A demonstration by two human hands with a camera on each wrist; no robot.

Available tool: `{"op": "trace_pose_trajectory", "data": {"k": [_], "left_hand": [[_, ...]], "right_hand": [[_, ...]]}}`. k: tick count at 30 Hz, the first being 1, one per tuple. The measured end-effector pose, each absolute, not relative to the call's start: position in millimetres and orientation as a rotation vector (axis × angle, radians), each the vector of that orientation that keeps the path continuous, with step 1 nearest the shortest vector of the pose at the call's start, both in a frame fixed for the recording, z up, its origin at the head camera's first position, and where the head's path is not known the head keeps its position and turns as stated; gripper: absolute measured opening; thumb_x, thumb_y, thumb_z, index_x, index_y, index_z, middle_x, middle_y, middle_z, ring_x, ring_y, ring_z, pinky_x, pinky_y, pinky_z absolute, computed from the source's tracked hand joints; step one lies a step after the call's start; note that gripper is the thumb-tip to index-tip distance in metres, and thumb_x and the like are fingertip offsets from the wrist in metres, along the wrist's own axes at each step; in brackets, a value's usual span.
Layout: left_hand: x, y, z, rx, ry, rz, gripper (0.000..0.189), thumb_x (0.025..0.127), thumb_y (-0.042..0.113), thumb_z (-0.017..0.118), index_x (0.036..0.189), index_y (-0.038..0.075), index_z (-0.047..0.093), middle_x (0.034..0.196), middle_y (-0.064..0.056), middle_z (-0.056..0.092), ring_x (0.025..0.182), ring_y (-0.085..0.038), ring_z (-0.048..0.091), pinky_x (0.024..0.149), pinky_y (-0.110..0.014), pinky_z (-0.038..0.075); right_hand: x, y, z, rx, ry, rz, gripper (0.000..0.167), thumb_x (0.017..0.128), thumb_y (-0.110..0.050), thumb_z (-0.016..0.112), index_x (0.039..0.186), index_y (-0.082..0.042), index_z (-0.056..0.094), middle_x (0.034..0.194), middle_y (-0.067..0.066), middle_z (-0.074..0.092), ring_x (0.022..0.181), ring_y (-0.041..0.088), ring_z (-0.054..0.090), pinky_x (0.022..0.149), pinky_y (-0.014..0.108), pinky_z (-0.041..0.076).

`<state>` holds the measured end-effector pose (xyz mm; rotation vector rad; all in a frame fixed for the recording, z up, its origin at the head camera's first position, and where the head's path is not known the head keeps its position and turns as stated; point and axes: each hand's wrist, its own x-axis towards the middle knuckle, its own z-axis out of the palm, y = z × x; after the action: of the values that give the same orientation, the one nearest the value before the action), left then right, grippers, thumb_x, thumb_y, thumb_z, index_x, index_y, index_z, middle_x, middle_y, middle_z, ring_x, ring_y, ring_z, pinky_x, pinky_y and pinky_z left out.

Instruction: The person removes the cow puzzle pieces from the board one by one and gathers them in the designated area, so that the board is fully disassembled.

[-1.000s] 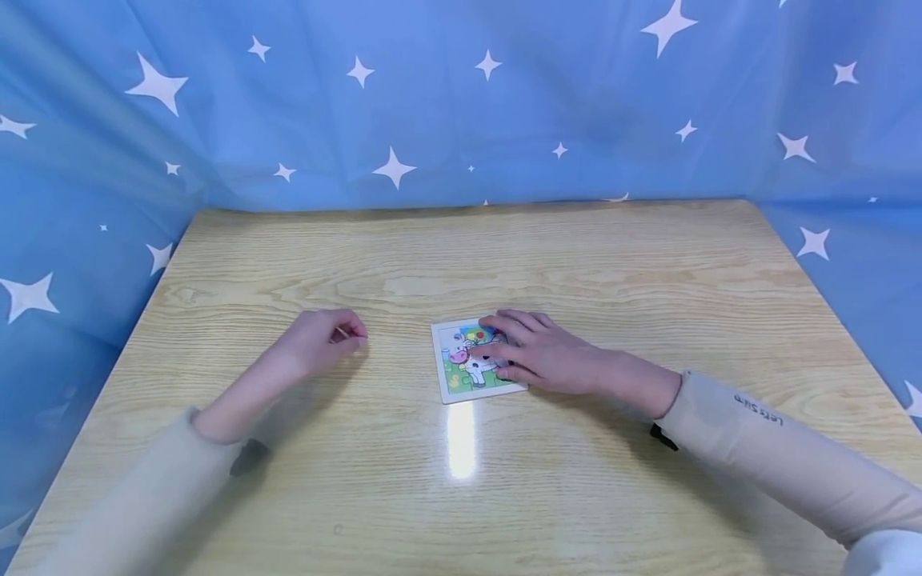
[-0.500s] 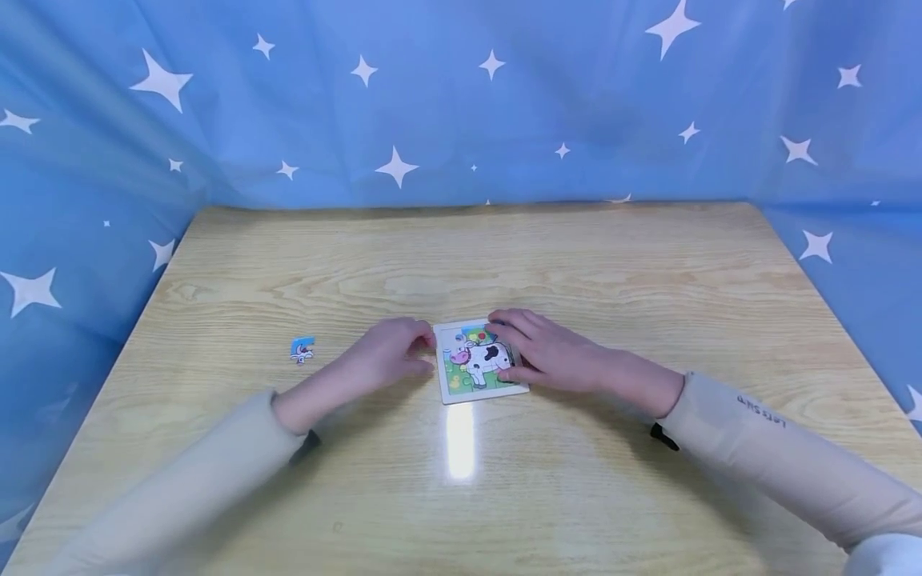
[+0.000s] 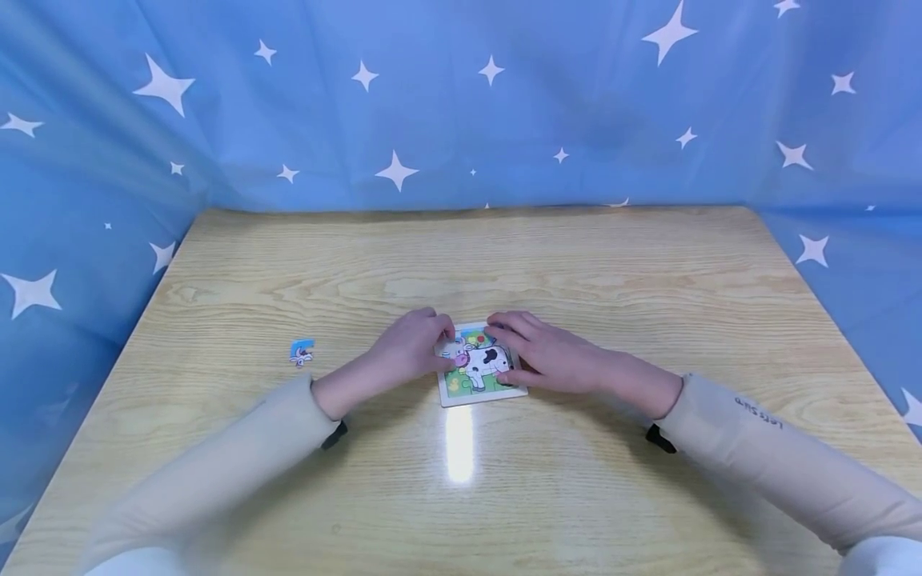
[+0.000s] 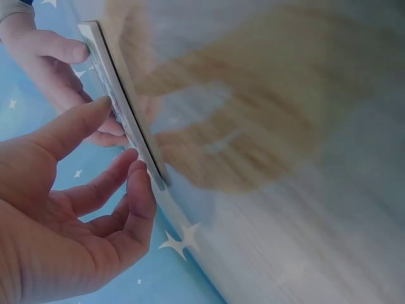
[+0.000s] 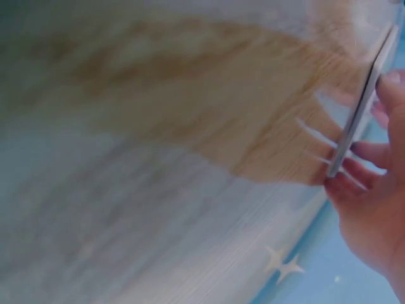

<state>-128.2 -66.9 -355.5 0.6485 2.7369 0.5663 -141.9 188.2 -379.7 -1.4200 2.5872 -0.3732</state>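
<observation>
A jigsaw puzzle (image 3: 479, 364) with a cow picture lies flat on the table in a white-edged square tray. Over the tray's left side is my left hand (image 3: 410, 344). Its thumb touches the picture and its bent fingertips are at the far left corner, thumb and fingers apart; nothing is seen between them. My right hand (image 3: 555, 354) rests across the tray's right part with its fingers spread. Both hands cover parts of the picture. A loose puzzle piece (image 3: 302, 352), blue with part of a cow's head, lies to the left.
The wood-grain table (image 3: 360, 496) reflects a bright strip of light in front of the tray. A blue curtain (image 3: 461, 104) with white stars stands behind and at both sides.
My left hand has moved right, from beside the tray onto its left side. The loose piece, earlier out of sight, now shows on the table. My right hand keeps almost the same place.
</observation>
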Motion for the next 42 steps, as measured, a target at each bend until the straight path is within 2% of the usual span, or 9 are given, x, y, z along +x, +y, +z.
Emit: {"op": "trace_pose_trajectory", "data": {"k": [7, 22, 35, 38, 42], "left_hand": [[-131, -60, -360, 0.641, 2.741, 0.522, 0.037, 0.087, 0.028, 0.085, 0.111, 0.003, 0.071, 0.100, -0.007, 0.063, 0.092, -0.023, 0.056, 0.084, -0.036, 0.049], [-134, -55, -359, 0.622, 2.713, 0.565, 0.036, 0.086, 0.024, 0.085, 0.110, 0.000, 0.071, 0.097, -0.007, 0.063, 0.088, -0.021, 0.056, 0.081, -0.034, 0.049], [-141, -51, -361, 0.480, 2.615, 0.706, 0.035, 0.085, 0.017, 0.086, 0.107, -0.001, 0.066, 0.092, -0.005, 0.055, 0.085, -0.018, 0.051, 0.075, -0.028, 0.044], [-141, -52, -361, 0.482, 2.608, 0.749, 0.032, 0.085, 0.014, 0.086, 0.105, 0.000, 0.065, 0.092, -0.005, 0.056, 0.084, -0.018, 0.051, 0.075, -0.028, 0.045], [-143, -54, -361, 0.501, 2.605, 0.821, 0.018, 0.091, 0.007, 0.078, 0.101, 0.001, 0.065, 0.088, -0.005, 0.060, 0.080, -0.017, 0.054, 0.070, -0.025, 0.045]], "right_hand": [[-141, 189, -382, -1.421, 2.582, -0.385, 0.067, 0.101, -0.037, 0.066, 0.151, 0.002, 0.043, 0.153, 0.017, 0.040, 0.139, 0.032, 0.039, 0.110, 0.047, 0.041], [-140, 188, -382, -1.391, 2.588, -0.375, 0.069, 0.101, -0.038, 0.067, 0.151, 0.004, 0.043, 0.154, 0.017, 0.040, 0.141, 0.031, 0.038, 0.112, 0.046, 0.039], [-141, 188, -380, -1.393, 2.602, -0.354, 0.073, 0.100, -0.039, 0.068, 0.151, 0.007, 0.042, 0.154, 0.018, 0.039, 0.141, 0.033, 0.038, 0.112, 0.046, 0.040], [-141, 187, -380, -1.395, 2.603, -0.357, 0.073, 0.100, -0.039, 0.068, 0.151, 0.006, 0.042, 0.154, 0.018, 0.039, 0.141, 0.033, 0.038, 0.112, 0.046, 0.039], [-141, 187, -380, -1.396, 2.601, -0.356, 0.073, 0.100, -0.040, 0.067, 0.151, 0.006, 0.042, 0.155, 0.018, 0.038, 0.142, 0.032, 0.037, 0.112, 0.046, 0.039]]}}
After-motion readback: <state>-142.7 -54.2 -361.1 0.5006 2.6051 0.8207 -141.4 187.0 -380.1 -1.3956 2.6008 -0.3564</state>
